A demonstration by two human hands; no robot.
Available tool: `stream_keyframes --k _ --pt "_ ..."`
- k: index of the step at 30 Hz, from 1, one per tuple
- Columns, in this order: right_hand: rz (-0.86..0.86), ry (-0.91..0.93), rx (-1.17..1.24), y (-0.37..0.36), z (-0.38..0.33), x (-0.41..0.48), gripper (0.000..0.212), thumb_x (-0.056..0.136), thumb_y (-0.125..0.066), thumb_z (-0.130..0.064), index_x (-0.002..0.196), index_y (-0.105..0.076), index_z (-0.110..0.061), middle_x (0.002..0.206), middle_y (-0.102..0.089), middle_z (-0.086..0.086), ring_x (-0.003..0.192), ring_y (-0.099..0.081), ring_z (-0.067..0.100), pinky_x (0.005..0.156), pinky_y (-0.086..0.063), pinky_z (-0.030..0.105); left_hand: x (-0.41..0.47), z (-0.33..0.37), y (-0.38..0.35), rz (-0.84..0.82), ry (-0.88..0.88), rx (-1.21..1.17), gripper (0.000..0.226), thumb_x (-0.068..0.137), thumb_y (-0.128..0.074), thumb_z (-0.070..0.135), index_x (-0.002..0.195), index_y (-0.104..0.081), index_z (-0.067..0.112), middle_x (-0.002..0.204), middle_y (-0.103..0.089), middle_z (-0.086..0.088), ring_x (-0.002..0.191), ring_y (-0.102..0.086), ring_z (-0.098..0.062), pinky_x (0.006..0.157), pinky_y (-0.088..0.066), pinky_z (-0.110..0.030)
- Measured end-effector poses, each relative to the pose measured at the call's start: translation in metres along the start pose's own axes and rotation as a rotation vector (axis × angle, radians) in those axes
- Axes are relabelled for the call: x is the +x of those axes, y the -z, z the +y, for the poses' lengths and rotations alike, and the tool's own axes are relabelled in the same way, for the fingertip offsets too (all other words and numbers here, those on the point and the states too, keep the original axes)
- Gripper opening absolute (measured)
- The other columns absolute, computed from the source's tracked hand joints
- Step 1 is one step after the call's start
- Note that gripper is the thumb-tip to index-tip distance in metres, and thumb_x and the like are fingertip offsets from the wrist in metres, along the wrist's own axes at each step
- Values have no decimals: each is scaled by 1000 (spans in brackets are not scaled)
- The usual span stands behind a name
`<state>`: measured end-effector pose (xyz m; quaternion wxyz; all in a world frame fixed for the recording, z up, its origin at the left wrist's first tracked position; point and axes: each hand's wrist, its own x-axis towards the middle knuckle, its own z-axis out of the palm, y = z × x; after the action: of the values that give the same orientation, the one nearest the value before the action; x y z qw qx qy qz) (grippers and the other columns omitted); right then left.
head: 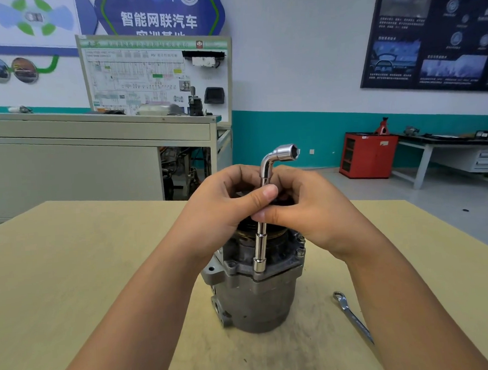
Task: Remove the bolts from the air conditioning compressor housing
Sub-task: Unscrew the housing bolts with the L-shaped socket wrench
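The grey metal compressor (260, 300) stands upright on the tan table (72, 278). A chrome L-shaped socket wrench (263, 234) stands vertical, its lower socket set on a bolt at the housing's front flange; its bent upper socket points right. My left hand (226, 202) and my right hand (303, 207) both pinch the wrench shaft between thumb and fingers, just above the compressor's top. Two more bolts (300, 245) show on the flange's right side. The bolt under the socket is hidden.
A chrome ring spanner (353, 317) lies on the table right of the compressor, partly under my right forearm. Behind the table stand a grey training bench (94, 153) with a wiring display board, a red cabinet (368, 155) and a workbench at the far right.
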<state>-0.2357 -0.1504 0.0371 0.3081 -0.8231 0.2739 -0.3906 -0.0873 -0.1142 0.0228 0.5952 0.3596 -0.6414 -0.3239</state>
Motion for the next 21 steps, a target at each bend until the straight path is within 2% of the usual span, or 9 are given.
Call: stream_keyframes --k 4,6,10,13,16,18,21 --pt "-30 2 73 2 2 0 27 77 -74 -6 101 -66 -16 95 -68 2 90 -66 11 88 -53 37 -2 3 2 -52 -9 51 34 76 -59 29 105 -67 13 110 -69 -7 105 -63 -16 92 -49 -26" --pt "-43 -5 107 4 3 0 29 77 -72 -3 103 -66 -15 96 -69 0 93 -66 12 91 -51 38 -1 4 3 -66 -16 64 34 81 -55 26 109 -67 12 115 -67 -5 110 -61 -15 95 -46 -25" --pt "-62 1 96 5 3 0 23 81 -69 -2 96 -70 -18 106 -65 1 102 -63 16 97 -48 44 -1 4 3 -56 -1 63 19 90 -53 14 103 -67 14 108 -69 -3 102 -63 -10 85 -46 -16" --pt "-52 4 70 4 2 -1 17 81 -70 -6 94 -72 -16 106 -64 -2 101 -63 14 95 -49 43 0 2 3 -42 13 56 18 89 -55 13 102 -67 13 99 -72 -1 94 -65 -8 79 -47 -14" --pt "-18 -17 28 2 1 -1 27 75 -77 -14 101 -68 -15 101 -67 2 95 -65 14 90 -52 44 0 1 2 -27 23 62 14 88 -58 14 98 -67 11 88 -70 3 85 -64 -7 73 -47 -13" --pt "2 -30 7 0 1 -1 31 70 -80 -18 98 -65 -17 98 -67 2 93 -66 15 87 -53 44 -1 3 0 -14 27 32 5 84 -62 16 87 -64 13 76 -66 9 75 -61 -3 65 -45 -12" --pt "22 -37 -11 -1 0 0 29 68 -81 -20 90 -63 -18 95 -67 2 91 -65 16 85 -54 45 -1 3 -1 -1 22 15 9 74 -65 23 79 -60 16 83 -67 -1 79 -61 -9 67 -48 -14"
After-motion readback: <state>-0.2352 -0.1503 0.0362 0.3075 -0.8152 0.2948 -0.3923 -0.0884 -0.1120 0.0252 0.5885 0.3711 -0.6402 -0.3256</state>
